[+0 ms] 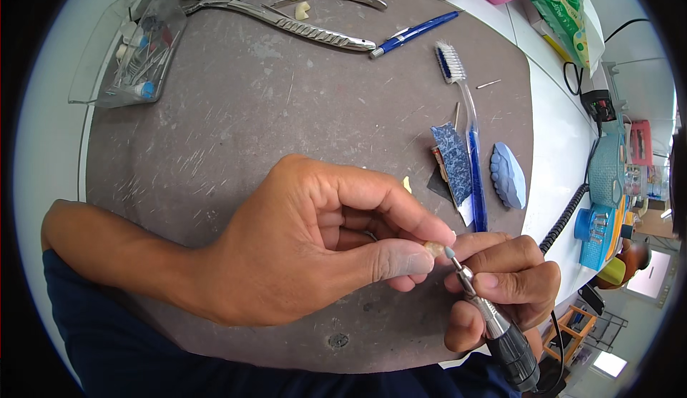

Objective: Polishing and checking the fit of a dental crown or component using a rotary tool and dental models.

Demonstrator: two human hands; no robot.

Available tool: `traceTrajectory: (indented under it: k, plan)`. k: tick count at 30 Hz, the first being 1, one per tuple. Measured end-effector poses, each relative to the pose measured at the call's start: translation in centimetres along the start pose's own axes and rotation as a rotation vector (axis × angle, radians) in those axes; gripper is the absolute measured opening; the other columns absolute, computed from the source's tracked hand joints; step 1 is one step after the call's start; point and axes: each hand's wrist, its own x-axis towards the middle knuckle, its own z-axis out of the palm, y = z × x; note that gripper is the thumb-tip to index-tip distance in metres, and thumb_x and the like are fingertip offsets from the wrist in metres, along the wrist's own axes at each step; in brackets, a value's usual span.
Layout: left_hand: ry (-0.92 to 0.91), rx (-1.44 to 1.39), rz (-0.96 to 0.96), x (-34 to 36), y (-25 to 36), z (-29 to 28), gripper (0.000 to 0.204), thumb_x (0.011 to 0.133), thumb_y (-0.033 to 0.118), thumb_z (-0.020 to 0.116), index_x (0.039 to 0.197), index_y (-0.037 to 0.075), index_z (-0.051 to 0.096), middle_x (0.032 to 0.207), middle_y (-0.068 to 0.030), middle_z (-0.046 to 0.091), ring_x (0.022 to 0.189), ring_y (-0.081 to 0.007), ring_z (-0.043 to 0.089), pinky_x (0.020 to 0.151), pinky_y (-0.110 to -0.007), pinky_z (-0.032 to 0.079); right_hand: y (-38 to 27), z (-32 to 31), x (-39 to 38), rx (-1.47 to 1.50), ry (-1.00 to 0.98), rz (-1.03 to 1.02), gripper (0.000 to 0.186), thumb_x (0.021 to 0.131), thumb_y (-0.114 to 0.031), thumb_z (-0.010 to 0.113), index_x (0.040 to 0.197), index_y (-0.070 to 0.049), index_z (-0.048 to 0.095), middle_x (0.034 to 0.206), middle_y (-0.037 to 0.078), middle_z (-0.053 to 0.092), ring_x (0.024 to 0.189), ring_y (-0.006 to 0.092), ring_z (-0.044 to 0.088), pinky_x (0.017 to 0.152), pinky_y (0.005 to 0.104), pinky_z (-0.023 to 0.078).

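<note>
Between the thumb and index finger of my left hand [308, 248] is a small tooth-coloured dental crown [434, 248], mostly covered by the fingertips. My right hand [526, 273] grips a rotary handpiece [495, 321], silver in front and black behind, slanting up to the left. Its pale blue-grey pointed grinding tip [449, 253] meets or nearly meets the crown; contact is hard to tell. Fine pale dust coats my left thumb. Beyond the hands lie a blue dental cast [507, 176], a clear-and-blue toothbrush [472, 140] and a piece of blue patterned sandpaper [452, 160].
Silver pliers [286, 26] lie at the back, with another tooth-coloured piece [302, 10] between the handles. Beside them is a blue pen [418, 32]. A clear box of small tools [136, 62] stands back left. A coiled black cord [565, 215] runs along the right edge.
</note>
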Motion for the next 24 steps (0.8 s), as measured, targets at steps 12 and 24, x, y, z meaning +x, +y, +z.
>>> traceTrajectory:
  k: [12,24]
  plan:
    - [-0.002,-0.006,0.001,-0.05,-0.20,-0.07,0.019,0.088,-0.005,0.063,0.106,-0.010,0.062,0.101,-0.0181,0.063,0.090,-0.0176,0.067,0.081,-0.027,0.058,-0.17,-0.25,0.19,-0.064,-0.061,0.015,0.034,0.072,-0.007,0.083,0.095,-0.002,0.059,0.087,0.011,0.061,0.091,0.0311,0.070,0.080,0.0381,0.061]
    - [-0.004,-0.001,0.016,-0.08,-0.28,-0.07,0.020,0.087,-0.006,0.062,0.107,-0.009,0.061,0.102,-0.0177,0.063,0.091,-0.0177,0.066,0.080,-0.027,0.058,0.06,-0.16,0.21,-0.111,-0.053,-0.020,0.034,0.072,-0.007,0.083,0.095,-0.002,0.058,0.085,0.010,0.060,0.091,0.0301,0.070,0.079,0.0371,0.061]
